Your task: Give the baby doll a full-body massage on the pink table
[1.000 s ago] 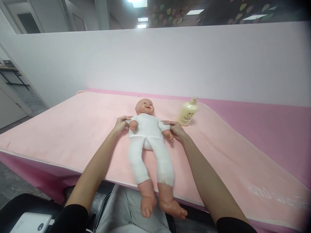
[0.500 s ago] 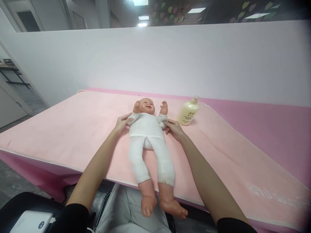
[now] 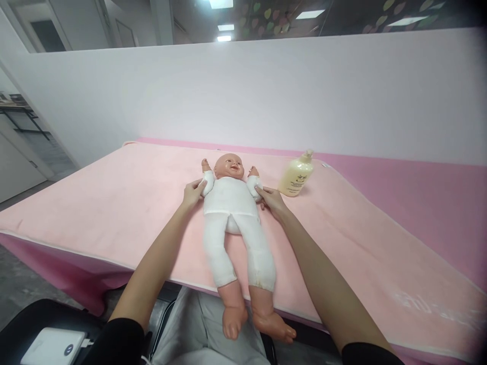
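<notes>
Baby doll [image 3: 232, 213] lies face-up on the pink blanket [image 3: 114, 203] covering the desk, head toward the far wall, feet hanging past the near edge. White cloth suit over torso and legs; head, hands and feet bare plastic. Both doll arms raised beside the head.

Left hand [image 3: 193, 192]: fingers closed round the doll's upper arm on that side, at the sleeve. Right hand [image 3: 271, 200]: fingertips pinched on the other sleeve, just under the shoulder. Each grip is clamped on an arm of the doll, not on the body.

Pump bottle [image 3: 296, 175], pale yellow, stands upright just beyond the right hand, near the doll but not touching it. White device [image 3: 53, 347] at lower left, off the desk.

Handling, judged: body looks soft-stuffed and limp, limbs loose at the shoulder; head and feet hard and smooth. Light overall. Cloth sleeves give friction; bare plastic would be slicker. Best hold is under the arms or round the torso.
</notes>
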Demonstrator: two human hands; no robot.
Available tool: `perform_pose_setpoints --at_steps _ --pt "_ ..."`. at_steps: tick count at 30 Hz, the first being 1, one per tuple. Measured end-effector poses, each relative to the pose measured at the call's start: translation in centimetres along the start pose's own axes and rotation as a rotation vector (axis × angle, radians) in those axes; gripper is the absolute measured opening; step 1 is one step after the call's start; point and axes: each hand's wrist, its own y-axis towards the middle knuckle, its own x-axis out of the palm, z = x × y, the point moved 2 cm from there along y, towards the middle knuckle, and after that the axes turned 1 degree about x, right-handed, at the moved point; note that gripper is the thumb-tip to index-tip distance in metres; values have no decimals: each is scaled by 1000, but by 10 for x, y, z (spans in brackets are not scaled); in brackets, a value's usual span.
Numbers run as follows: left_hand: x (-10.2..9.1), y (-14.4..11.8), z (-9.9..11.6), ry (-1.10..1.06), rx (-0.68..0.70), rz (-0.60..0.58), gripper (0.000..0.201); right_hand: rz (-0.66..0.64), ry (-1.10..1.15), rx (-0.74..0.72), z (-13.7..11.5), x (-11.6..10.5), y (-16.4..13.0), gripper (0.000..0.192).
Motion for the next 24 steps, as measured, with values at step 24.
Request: perform_pose_setpoints --at_steps 24 --pt "-2 -10 16 -96 -65 -110 46 -298 96 40 -8 -18 -11 36"
